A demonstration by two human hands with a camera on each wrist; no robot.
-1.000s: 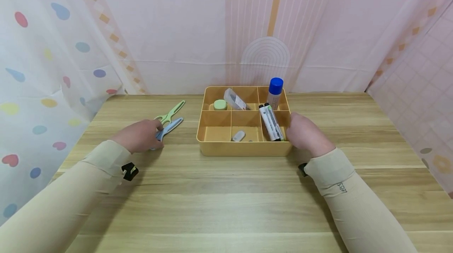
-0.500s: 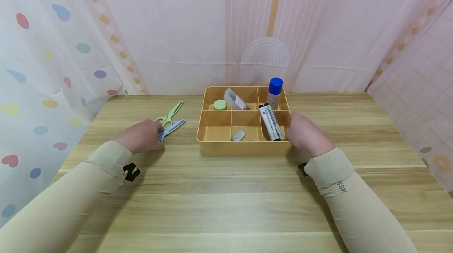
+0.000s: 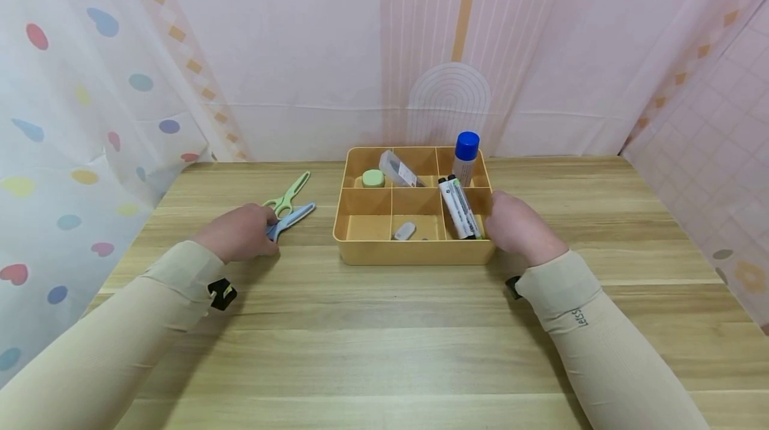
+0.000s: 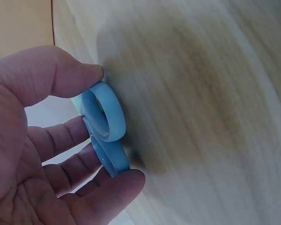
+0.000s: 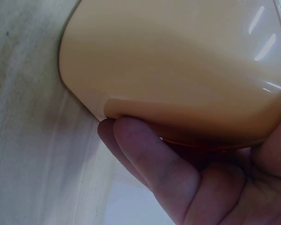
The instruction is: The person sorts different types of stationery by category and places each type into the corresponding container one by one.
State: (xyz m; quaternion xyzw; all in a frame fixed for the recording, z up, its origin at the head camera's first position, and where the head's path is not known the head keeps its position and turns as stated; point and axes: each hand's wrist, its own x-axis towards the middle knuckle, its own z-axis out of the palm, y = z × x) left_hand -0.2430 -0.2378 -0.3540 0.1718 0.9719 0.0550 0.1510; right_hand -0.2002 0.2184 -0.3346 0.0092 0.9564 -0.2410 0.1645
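In the head view my left hand rests on the wooden table and grips the handle end of blue scissors. The left wrist view shows the thumb and fingers pinching the blue handle loops against the table. Green scissors lie just beyond the blue ones. My right hand holds the right side of a yellow divided tray. In the right wrist view its fingers curl under the tray's wall.
The tray holds a green round eraser, a clear box, a blue-capped glue stick, two markers and a small grey eraser. Curtains close in the table at the left, back and right.
My left hand has shifted the blue scissors slightly to the right. The right hand and the tray have stayed put.
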